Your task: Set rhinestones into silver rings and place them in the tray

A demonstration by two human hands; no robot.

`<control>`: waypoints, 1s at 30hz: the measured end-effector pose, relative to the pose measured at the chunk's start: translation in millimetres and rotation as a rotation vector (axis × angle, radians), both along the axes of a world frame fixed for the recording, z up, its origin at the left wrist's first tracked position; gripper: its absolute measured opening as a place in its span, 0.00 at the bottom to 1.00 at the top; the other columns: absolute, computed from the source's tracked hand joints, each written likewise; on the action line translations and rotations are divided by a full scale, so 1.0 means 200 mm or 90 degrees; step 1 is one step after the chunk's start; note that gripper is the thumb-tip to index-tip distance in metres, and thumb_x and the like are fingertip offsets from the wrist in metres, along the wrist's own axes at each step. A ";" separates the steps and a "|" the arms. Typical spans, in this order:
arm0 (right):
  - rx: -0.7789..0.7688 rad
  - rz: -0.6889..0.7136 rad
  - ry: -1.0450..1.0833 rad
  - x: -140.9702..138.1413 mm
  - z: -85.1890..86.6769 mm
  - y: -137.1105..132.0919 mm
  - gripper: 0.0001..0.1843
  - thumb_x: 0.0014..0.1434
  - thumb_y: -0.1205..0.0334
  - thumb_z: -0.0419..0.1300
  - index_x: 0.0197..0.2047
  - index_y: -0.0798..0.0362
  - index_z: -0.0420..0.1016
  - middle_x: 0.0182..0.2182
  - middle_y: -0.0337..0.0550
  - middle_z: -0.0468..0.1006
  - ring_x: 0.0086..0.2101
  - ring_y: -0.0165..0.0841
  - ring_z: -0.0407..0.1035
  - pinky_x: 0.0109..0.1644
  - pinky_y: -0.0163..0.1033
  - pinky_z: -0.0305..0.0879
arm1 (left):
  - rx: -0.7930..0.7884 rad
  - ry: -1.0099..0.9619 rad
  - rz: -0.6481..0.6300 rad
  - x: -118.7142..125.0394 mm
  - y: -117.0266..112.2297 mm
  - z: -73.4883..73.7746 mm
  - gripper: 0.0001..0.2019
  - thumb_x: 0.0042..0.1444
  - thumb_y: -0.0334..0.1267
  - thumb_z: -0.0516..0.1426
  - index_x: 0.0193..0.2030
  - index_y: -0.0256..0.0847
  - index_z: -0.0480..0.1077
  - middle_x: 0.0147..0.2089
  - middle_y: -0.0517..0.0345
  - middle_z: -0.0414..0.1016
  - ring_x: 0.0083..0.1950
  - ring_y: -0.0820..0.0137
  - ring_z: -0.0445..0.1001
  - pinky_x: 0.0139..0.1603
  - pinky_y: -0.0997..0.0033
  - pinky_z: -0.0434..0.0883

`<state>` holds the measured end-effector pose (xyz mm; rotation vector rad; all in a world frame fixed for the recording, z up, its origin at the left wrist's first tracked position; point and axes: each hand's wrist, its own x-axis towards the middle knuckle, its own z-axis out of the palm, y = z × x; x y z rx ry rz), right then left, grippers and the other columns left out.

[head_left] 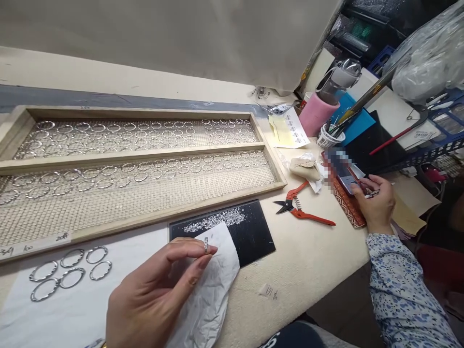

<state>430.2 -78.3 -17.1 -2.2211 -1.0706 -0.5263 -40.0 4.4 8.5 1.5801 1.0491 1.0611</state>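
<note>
My left hand [152,290] pinches a small silver ring [206,245], seen edge-on, between thumb and index finger. Beneath it lie a crumpled white tissue [217,285] and a black pad [259,232] strewn with tiny shiny beads [217,220]. Several silver hoops [71,278] rest on white paper to the left. At the right, my right hand [377,200] has its fingers closed around a thin reddish stick [357,180], over a phone [340,171] lying on a red patterned case [350,205]. A small silvery thing shows by those fingers; its kind is unclear.
A wooden frame [217,202] with mesh holds rows of silver hoops. Orange-handled clippers [299,208] lie opened beside the black pad. Behind are a wrapped beige block [304,168], a pink cylinder [319,113], a white cup of tools [329,139] and a blue basket [416,157].
</note>
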 end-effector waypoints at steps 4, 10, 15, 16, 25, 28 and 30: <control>0.092 -0.015 0.011 0.03 -0.01 -0.01 0.18 0.59 0.57 0.60 0.49 0.57 0.65 0.42 0.60 0.80 0.42 0.42 0.78 0.47 0.43 0.70 | -0.001 0.010 -0.001 0.01 0.00 0.00 0.06 0.55 0.32 0.62 0.35 0.49 0.76 0.36 0.66 0.80 0.38 0.74 0.79 0.43 0.84 0.75; 0.120 -0.035 0.018 0.05 0.00 0.00 0.05 0.59 0.66 0.55 0.40 0.55 0.67 0.36 0.54 0.81 0.36 0.39 0.78 0.41 0.40 0.70 | 0.012 0.023 0.002 -0.01 0.01 -0.01 0.06 0.56 0.32 0.61 0.35 0.50 0.76 0.36 0.67 0.80 0.39 0.75 0.78 0.45 0.84 0.75; 0.117 -0.052 0.005 0.03 0.01 0.00 0.04 0.58 0.69 0.53 0.37 0.54 0.68 0.32 0.49 0.79 0.34 0.36 0.76 0.42 0.39 0.67 | 0.014 0.014 0.002 0.00 0.00 0.00 0.07 0.55 0.31 0.61 0.35 0.51 0.76 0.35 0.67 0.79 0.38 0.75 0.77 0.43 0.82 0.75; 0.115 -0.053 0.002 0.03 0.01 0.00 0.05 0.58 0.69 0.53 0.37 0.54 0.68 0.32 0.49 0.79 0.34 0.36 0.76 0.42 0.39 0.67 | 0.014 0.012 0.001 0.01 0.00 0.01 0.07 0.55 0.31 0.61 0.35 0.50 0.76 0.35 0.67 0.79 0.38 0.74 0.77 0.43 0.81 0.75; 0.098 -0.079 -0.003 0.00 0.01 0.00 0.09 0.58 0.59 0.55 0.40 0.55 0.67 0.36 0.52 0.78 0.37 0.38 0.75 0.45 0.43 0.69 | 0.014 0.003 -0.009 0.00 0.00 -0.01 0.08 0.55 0.28 0.61 0.35 0.49 0.76 0.35 0.65 0.79 0.37 0.73 0.77 0.42 0.79 0.75; 0.075 -0.041 0.038 0.00 0.00 0.01 0.21 0.52 0.50 0.62 0.45 0.54 0.66 0.43 0.54 0.78 0.40 0.41 0.76 0.45 0.44 0.71 | 0.042 -0.014 -0.028 0.00 0.01 -0.02 0.09 0.55 0.27 0.61 0.36 0.48 0.76 0.35 0.65 0.79 0.37 0.73 0.77 0.41 0.79 0.75; 0.046 -0.004 0.074 0.00 0.00 0.01 0.32 0.44 0.46 0.68 0.49 0.51 0.65 0.47 0.54 0.77 0.43 0.46 0.77 0.45 0.47 0.73 | 0.058 -0.027 -0.037 0.00 0.02 -0.02 0.10 0.55 0.26 0.61 0.37 0.47 0.75 0.35 0.64 0.80 0.38 0.72 0.78 0.41 0.77 0.75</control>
